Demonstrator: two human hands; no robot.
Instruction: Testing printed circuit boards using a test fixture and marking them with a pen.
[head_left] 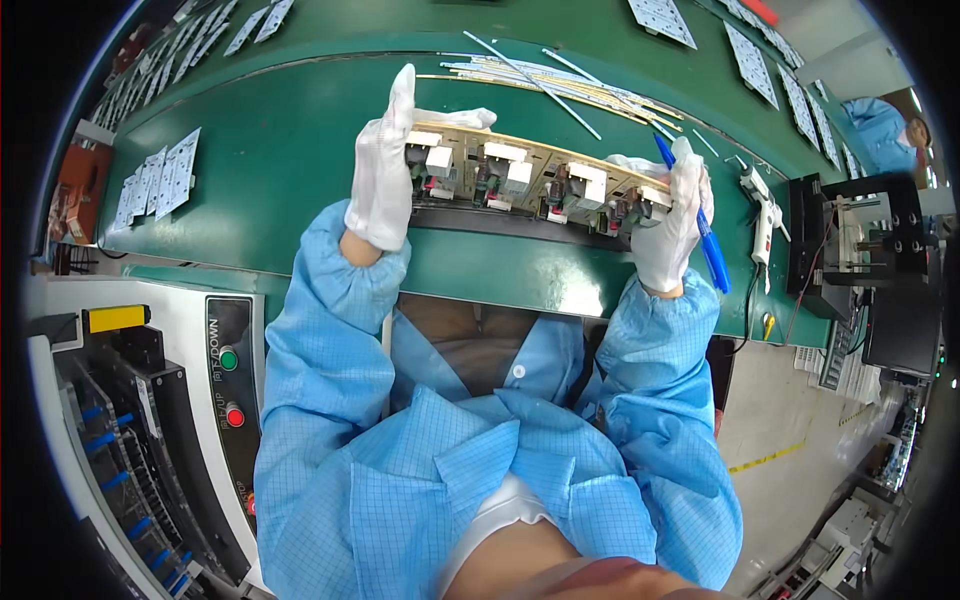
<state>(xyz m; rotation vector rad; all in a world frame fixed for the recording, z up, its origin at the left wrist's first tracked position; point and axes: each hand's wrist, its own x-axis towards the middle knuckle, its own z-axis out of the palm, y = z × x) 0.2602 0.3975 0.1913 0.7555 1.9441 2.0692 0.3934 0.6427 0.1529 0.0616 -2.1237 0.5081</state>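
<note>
A long circuit board panel point(540, 158) is held up on its edge over the green table, spanning the space between my two gloved hands. White blocks and other small components stick out from the side turned toward me. At its left end my left hand point(384, 180) grips it, one finger pointing up. My right hand point(672, 225) closes round the right end, and a blue pen point(711, 252) is tucked among the same fingers. The panel hides some of the fingers behind it. A dark strip shows along its lower side.
Thin white and tan strips point(560, 80) lie piled beyond the panel. To the right are a white glue gun point(765, 215) with a cord and a black fixture point(850, 235). White boards point(165, 180) stand at left, above a machine panel point(228, 390) with buttons. A co-worker's blue sleeve point(875, 130) shows far right.
</note>
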